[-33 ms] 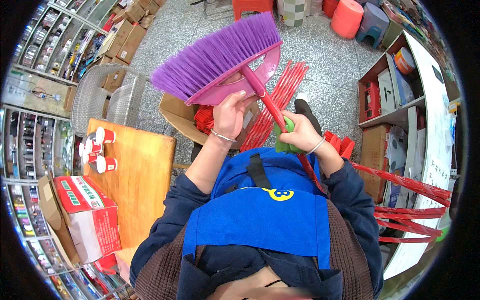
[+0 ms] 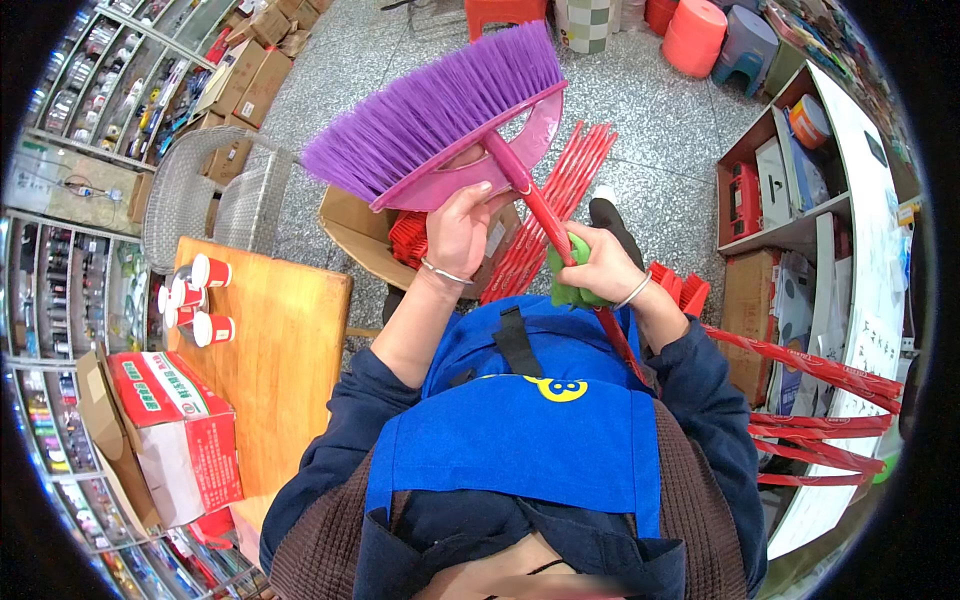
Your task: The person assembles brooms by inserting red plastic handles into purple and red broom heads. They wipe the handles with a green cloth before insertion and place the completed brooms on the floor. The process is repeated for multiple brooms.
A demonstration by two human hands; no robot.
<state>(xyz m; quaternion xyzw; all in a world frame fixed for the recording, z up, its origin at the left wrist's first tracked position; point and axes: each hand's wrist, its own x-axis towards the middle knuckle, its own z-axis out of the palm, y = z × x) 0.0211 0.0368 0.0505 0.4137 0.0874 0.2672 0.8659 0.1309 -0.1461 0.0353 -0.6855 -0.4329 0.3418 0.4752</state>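
Note:
A broom with purple bristles and a pink head (image 2: 480,155) is held up at a slant, its bristles away from me. My left hand (image 2: 462,225) is closed on the lower edge of the pink head, thumb on top and fingers partly hidden behind it. My right hand (image 2: 603,266) wraps round the red handle (image 2: 548,222) just below the head. Beneath that hand a green cloth (image 2: 574,280) is bunched round the handle. The handle's lower part runs down past my blue apron (image 2: 520,430).
Red wrapped sticks (image 2: 555,215) lie beyond an open cardboard box (image 2: 355,235); more red sticks (image 2: 820,425) are at right, by a shelf unit (image 2: 845,205). At left, a wooden table (image 2: 290,330) bears paper cups (image 2: 213,328) and a red-white carton (image 2: 190,450). A wire chair (image 2: 215,190) stands behind it.

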